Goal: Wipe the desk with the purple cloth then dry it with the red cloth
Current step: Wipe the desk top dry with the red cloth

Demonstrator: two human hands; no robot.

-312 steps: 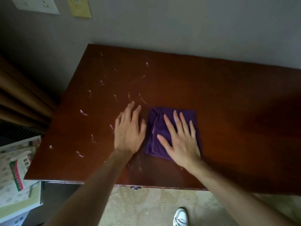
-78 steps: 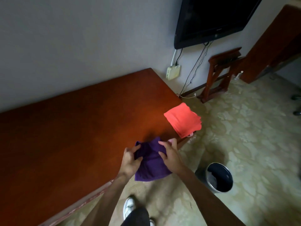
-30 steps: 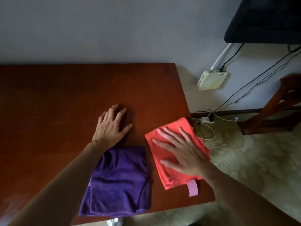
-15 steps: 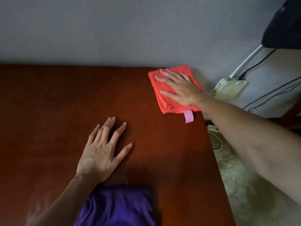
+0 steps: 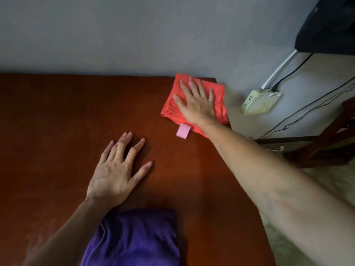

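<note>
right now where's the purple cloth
In the head view the purple cloth lies folded at the desk's near edge, just behind the left hand and well short of the red cloth.

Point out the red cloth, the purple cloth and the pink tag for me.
red cloth (image 5: 170,104): head view, bare left part beside the right hand.
purple cloth (image 5: 138,240): head view, middle of the folded fabric.
pink tag (image 5: 183,131): head view, centre of the loop.

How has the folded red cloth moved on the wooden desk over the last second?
Yes. The folded red cloth has gone from the near right edge of the wooden desk to its far right corner by the wall, under the flat right hand.
</note>
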